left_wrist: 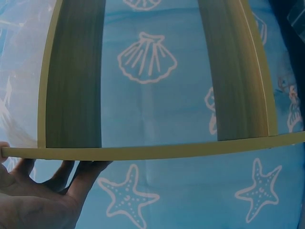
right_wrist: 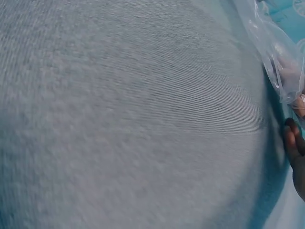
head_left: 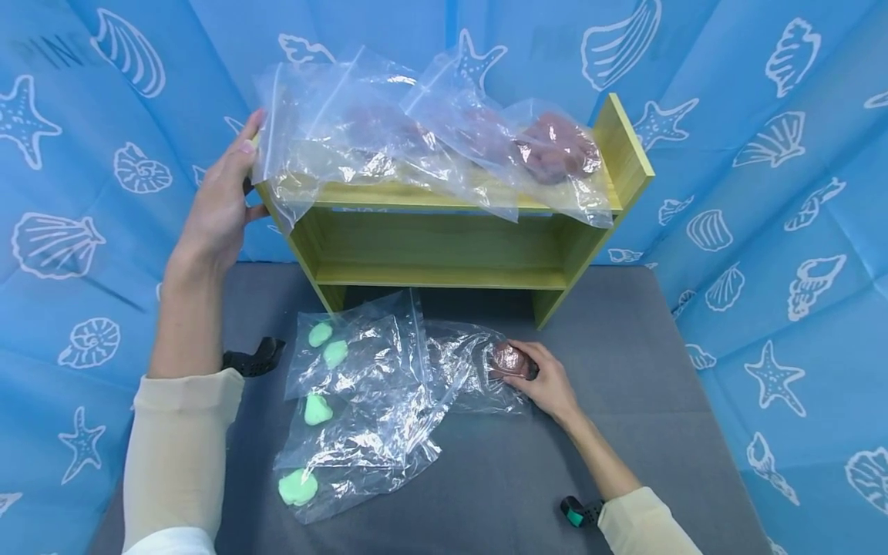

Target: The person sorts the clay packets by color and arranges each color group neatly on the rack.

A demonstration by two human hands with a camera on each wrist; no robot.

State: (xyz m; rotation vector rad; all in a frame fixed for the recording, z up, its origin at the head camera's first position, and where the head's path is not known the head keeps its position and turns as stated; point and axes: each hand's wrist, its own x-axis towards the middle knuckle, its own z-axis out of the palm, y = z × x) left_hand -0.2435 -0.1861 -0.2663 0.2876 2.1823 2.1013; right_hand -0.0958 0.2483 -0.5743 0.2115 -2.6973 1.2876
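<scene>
Shelf (head_left: 444,278) full-width in head view only

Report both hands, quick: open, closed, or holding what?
Left hand: open, fingers touching the shelf at its left end.
Right hand: holding a brown lump in a clear bag.

pass: table (head_left: 624,339) right of shelf (head_left: 440,277) | obstacle: bags (head_left: 375,385) (overlapping) in front

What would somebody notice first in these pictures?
Probably the blue curtain with white seashells, behind everything. Then the yellowish shelf in the middle, its side gripped by the left hand, clear bags along its top. In front, pale green lumps show in more bags on the gray table.
</scene>
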